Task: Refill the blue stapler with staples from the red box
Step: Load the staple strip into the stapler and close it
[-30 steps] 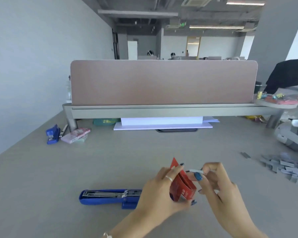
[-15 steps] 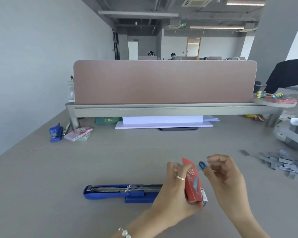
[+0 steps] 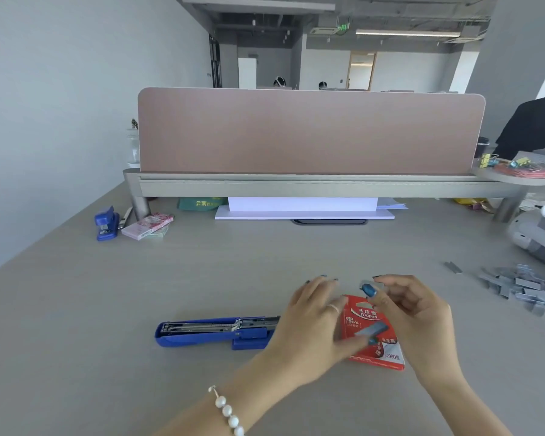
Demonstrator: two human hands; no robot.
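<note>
The red cardboard staple box lay flat on the grey desk, printed face up, near the front edge and just right of centre. The left hand was spread, fingers extended and loosely apart, its thumb side resting against the box's left edge; it gripped nothing that could be seen, though motion blur made the thumb's contact hard to judge. The right hand hovered over the box's right side with fingers curled and thumb meeting forefinger. A small pale sliver showed just beyond the blue-painted thumbnail, but whether it was a strip of staples pinched there could not be told.

The long blue plastic stapler lay on the desk to the left of the box, opened out flat with its metal staple channel exposed; its right end was hidden behind the left hand.

A loose heap of grey staple strips sat well to the right. A smaller blue stapler and a pink packet rested far left, near the pink desk partition.
</note>
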